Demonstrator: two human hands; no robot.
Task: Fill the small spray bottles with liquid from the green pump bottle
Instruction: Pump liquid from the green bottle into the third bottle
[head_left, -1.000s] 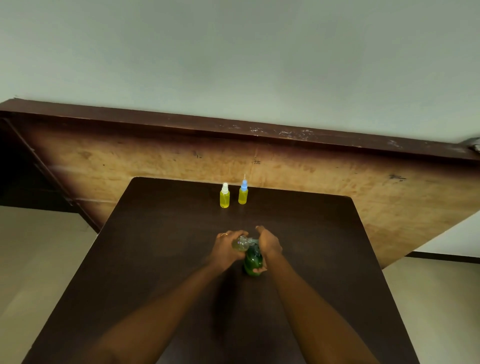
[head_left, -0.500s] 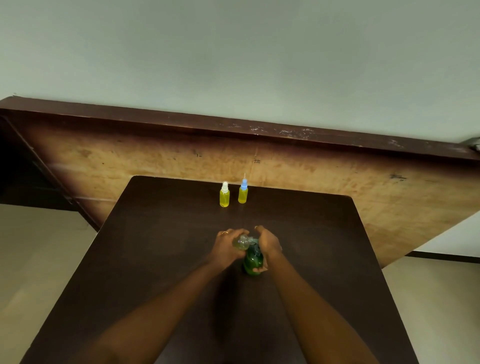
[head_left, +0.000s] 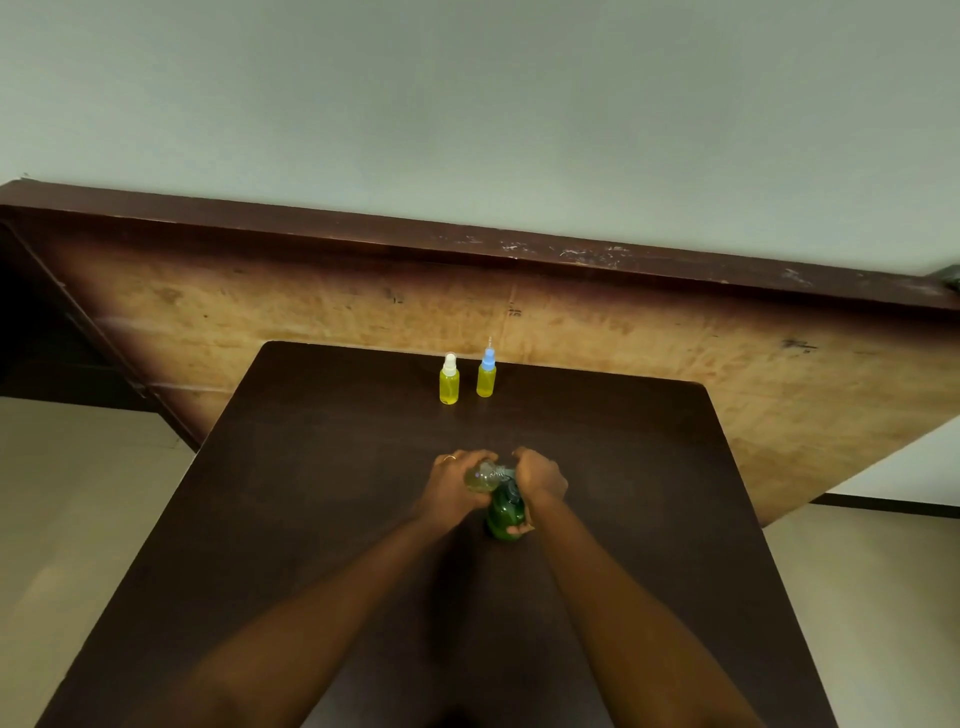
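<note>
Looking down a dark brown table (head_left: 311, 519) stretching from near to far. Seeing a big worn wooden board (head_left: 675, 364) slanting just past its far edge, fronting a plain pale grey-green wall (head_left: 467, 104). Spotting beige floor (head_left: 78, 493) left and right, dark baseboard (head_left: 883, 503) far right.

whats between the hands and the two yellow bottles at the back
Nothing: in the head view the dark table is bare from the left hand and right hand to the white-capped bottle and the blue-capped bottle.

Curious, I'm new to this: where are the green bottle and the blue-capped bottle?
Green bottle (head_left: 501, 513): head view, on its body.
Blue-capped bottle (head_left: 486, 383): head view, on its yellow body.
</note>
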